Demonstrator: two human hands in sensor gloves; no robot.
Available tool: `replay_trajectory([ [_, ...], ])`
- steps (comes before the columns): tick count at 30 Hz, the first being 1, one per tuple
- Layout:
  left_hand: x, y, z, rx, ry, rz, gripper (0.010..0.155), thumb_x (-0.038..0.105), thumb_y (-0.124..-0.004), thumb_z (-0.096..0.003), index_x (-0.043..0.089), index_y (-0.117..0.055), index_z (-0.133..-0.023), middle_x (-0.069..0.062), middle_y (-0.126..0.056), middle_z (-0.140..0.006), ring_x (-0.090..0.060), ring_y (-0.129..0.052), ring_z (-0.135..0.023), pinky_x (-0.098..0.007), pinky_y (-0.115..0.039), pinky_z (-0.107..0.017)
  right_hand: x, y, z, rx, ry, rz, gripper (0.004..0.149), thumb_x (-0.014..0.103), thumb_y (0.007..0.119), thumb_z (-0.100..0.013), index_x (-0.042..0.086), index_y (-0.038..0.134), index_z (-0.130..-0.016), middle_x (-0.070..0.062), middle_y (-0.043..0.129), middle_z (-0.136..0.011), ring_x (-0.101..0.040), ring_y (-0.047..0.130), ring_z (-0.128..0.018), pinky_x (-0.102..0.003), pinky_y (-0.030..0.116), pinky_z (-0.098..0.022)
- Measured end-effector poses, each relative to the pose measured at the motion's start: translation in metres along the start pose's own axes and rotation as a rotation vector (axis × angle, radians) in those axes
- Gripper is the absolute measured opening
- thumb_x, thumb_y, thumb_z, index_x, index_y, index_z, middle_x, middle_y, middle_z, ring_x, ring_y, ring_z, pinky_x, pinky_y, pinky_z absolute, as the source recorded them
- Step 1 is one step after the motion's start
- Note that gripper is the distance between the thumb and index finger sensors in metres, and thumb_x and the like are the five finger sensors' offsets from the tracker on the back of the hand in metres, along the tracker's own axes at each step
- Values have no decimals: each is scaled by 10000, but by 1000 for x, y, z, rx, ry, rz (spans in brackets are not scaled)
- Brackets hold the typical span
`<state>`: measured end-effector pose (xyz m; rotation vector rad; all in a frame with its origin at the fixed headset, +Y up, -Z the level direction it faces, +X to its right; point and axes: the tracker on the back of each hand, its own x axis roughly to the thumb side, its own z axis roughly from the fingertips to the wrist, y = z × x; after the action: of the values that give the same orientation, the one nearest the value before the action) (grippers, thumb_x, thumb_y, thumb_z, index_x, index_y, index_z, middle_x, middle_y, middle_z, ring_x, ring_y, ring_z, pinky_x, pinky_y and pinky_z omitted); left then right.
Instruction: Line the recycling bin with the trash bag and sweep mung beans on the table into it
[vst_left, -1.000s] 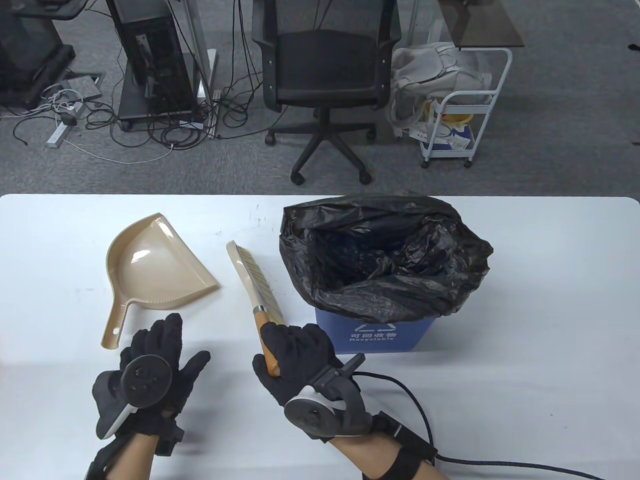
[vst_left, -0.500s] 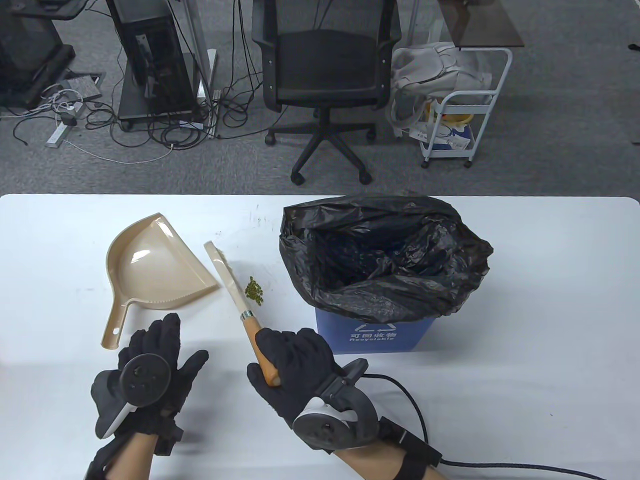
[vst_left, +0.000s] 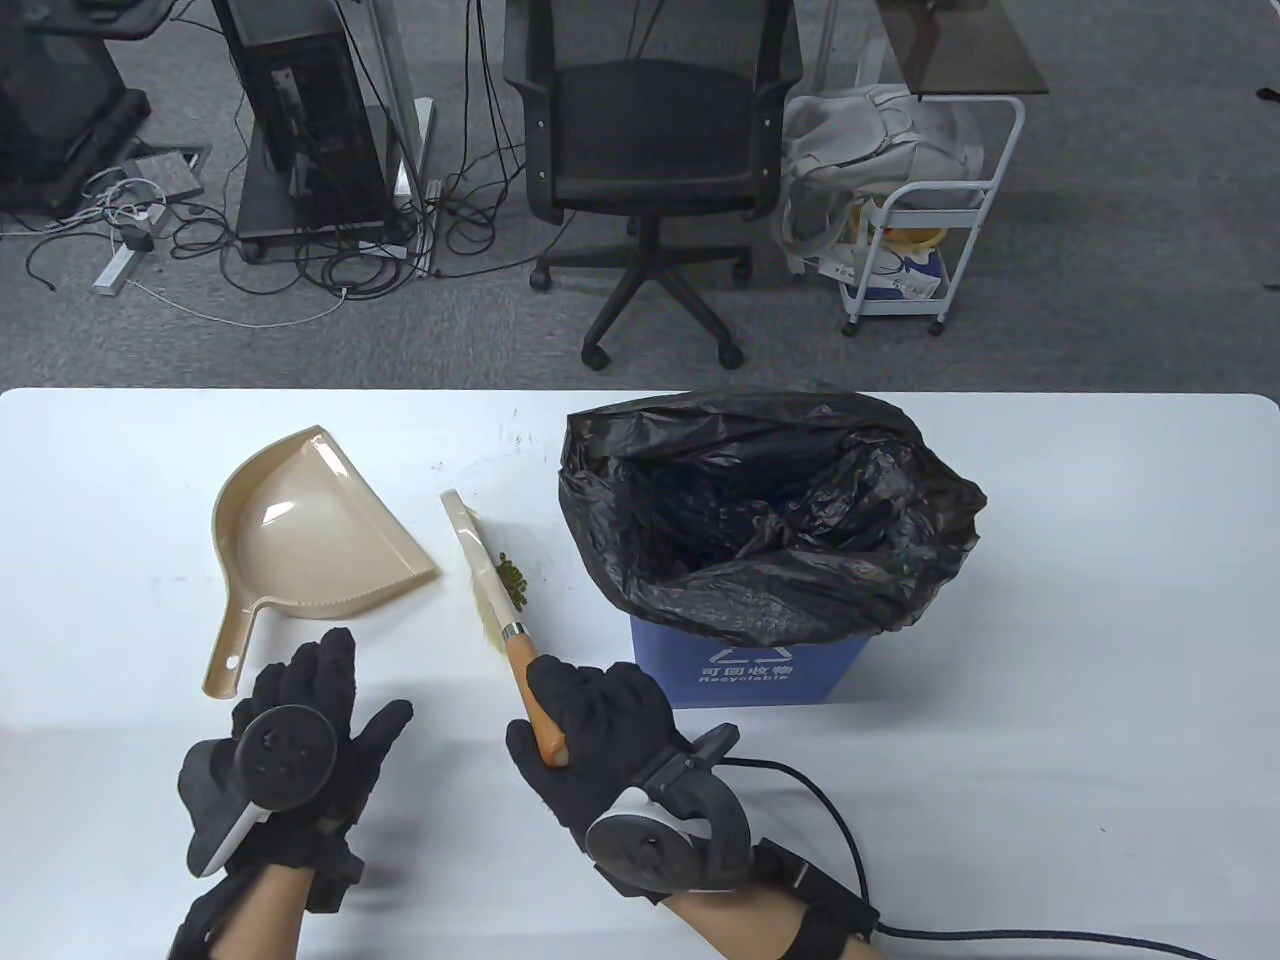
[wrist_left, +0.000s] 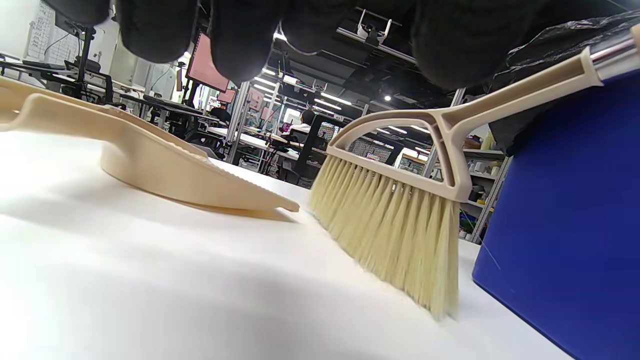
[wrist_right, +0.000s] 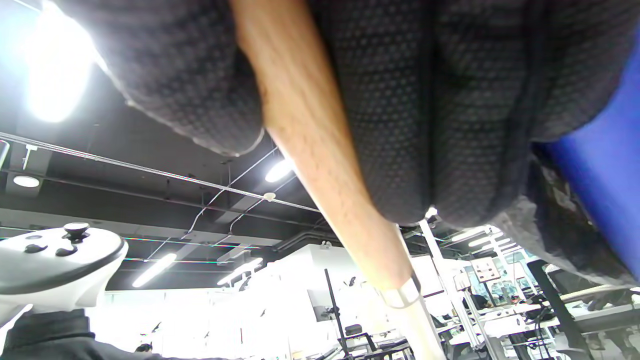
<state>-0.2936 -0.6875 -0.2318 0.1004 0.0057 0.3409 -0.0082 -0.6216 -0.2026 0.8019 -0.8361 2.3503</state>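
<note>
A blue recycling bin lined with a black trash bag stands right of centre. My right hand grips the wooden handle of a beige hand brush, whose bristles touch the table. A small pile of green mung beans lies against the brush's right side. A beige dustpan lies to the left, mouth facing right. My left hand rests flat near the dustpan's handle, holding nothing. The brush handle runs between my right hand's fingers.
The white table ends at a far edge with an office chair, a white cart and floor cables behind it. A black cable trails from my right wrist across the table.
The brush swung left off the beans, uncovering the pile, then came back right against them with its bristles down. My left hand barely moved.
</note>
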Motion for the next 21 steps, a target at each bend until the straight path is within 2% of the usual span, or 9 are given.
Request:
replay_trajectory([
  [7, -1, 0, 0, -15, 16, 2, 890, 549, -785, -496, 43, -505, -1173, -330, -605, -1147, -746, -538, -977, -843, -460, -661, -7, -5, 2, -12, 12, 31, 578, 377, 883, -472, -89, 902, -812, -300, 1054, -585, -488, 1081, -492, -655, 812, -446],
  [13, -2, 0, 0, -15, 18, 5, 892, 549, -785, -496, 40, -505, -1173, -333, -602, -1147, -747, -538, -976, -844, -458, -660, -10, -18, 2, -52, 11, 48, 578, 374, 884, -472, -89, 900, -817, -303, 1050, -593, -492, 1078, -497, -658, 808, -450],
  [17, -2, 0, -1, -15, 18, 5, 892, 550, -784, -496, 42, -504, -1173, -333, -603, -1147, -746, -536, -977, -843, -458, -661, -10, -22, 1, -60, -15, 140, 579, 371, 886, -472, -90, 897, -822, -307, 1048, -596, -496, 1074, -501, -659, 804, -452],
  [21, -3, 0, -1, -14, 19, 5, 891, 550, -784, -497, 42, -503, -1174, -331, -602, -1148, -746, -538, -977, -843, -457, -662, -8, -11, 3, -25, -58, 259, 581, 372, 889, -469, -92, 902, -820, -306, 1051, -595, -496, 1075, -500, -659, 805, -450],
])
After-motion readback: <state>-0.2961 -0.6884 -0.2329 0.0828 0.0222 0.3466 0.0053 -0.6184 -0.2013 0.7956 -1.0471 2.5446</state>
